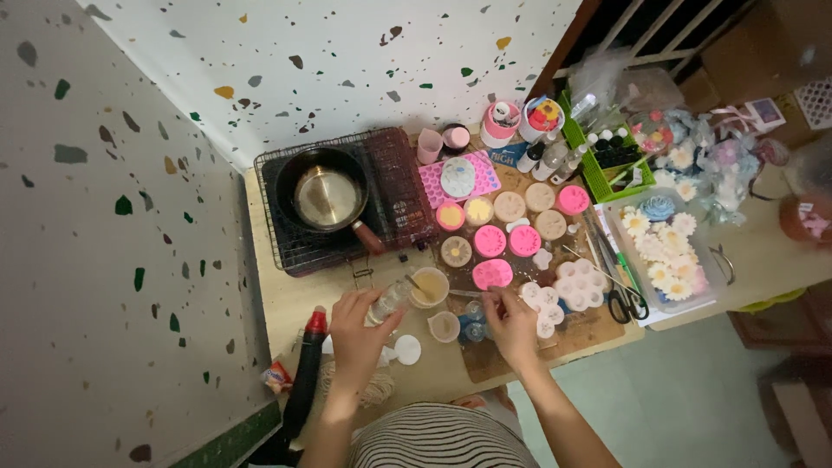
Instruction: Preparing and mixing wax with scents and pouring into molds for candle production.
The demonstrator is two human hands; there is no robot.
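My left hand (357, 322) is wrapped around a small clear bottle (387, 302), tipped toward the cup (430, 287) of yellowish liquid just beyond its mouth. My right hand (511, 325) rests fingers-down on the board (511, 360); I cannot tell whether it pinches anything. A pink mould (492, 274) lies just past it, white moulds (544, 305) just beside, and a pan (327, 197) sits farther off beyond my left.

Pan (327, 197) sits on wire rack (286, 247) at desk (295, 299) far left. Round moulds (507, 227) lie right of rack. Green basket (607, 178) behind them; tray of flowers (663, 247) at right. Cup (430, 287) stands between both hands, near edge.
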